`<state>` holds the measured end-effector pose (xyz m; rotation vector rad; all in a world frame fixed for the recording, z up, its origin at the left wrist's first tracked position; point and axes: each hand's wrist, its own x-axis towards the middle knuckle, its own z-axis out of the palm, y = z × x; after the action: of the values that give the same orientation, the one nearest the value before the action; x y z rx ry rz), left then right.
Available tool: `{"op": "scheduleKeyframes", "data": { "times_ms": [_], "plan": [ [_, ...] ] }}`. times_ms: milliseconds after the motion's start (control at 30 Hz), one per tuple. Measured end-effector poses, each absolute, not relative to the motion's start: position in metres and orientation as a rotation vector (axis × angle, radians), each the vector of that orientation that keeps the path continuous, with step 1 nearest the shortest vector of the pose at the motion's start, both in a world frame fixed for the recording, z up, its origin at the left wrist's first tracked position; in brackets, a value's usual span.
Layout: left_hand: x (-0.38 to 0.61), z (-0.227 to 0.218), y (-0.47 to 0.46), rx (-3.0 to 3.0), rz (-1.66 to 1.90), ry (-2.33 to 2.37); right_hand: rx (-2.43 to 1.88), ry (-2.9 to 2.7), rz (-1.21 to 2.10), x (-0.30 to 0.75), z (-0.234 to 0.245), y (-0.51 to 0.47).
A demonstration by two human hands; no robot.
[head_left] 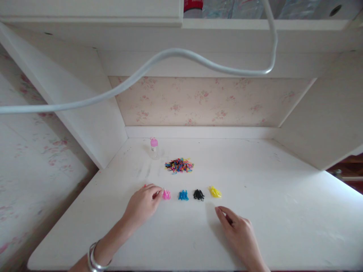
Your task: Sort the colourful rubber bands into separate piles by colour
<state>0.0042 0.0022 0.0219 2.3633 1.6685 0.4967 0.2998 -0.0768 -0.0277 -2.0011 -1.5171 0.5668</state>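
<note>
Pink bands reached by left hand, grip cannot be told | right hand pinched narrow | mixed bands laid toward desk's back edge

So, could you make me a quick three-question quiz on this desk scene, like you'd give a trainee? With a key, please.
1. Fill in the colour: between the pink pile and the black pile lies the ____ pile.
2. True or false: the yellow pile lies closer to the bottle than the mixed heap does.
3. Which of these is the left hand nearest to? A) the yellow pile; B) the black pile; C) the pink pile.

Key:
1. Blue; the blue pile sits between them.
2. False; the mixed heap is closer.
3. C; the fingers are right beside the pink pile.
</note>
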Motion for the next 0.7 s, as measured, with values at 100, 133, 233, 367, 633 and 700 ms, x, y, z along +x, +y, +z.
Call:
{"op": "scheduleKeyframes", "data": {
  "times_ms": [100, 133, 233, 367, 633, 700],
  "plan": [
    [0.023, 0.025, 0.031, 2.392, 0.318, 1.714, -1.98, -1.505, 0.563, 0.299, -0.028, -0.077],
    [0.029, 0.024, 0.041, 2.395, 0.295, 1.719, -1.972, -1.507, 0.555, 0.299, -0.028, -0.076],
    [0.04, 0.018, 0.065, 2.407, 0.258, 1.737, -1.954, -1.52, 0.523, 0.3, -0.029, -0.076],
    [0.048, 0.013, 0.084, 2.434, 0.215, 1.74, -1.938, -1.549, 0.525, 0.302, -0.029, -0.077],
    [0.056, 0.014, 0.08, 2.468, 0.171, 1.716, -1.935, -1.534, 0.538, 0.302, -0.029, -0.077],
    [0.054, 0.018, 0.071, 2.475, 0.176, 1.707, -1.937, -1.529, 0.548, 0.302, -0.028, -0.077]
  ]
}}
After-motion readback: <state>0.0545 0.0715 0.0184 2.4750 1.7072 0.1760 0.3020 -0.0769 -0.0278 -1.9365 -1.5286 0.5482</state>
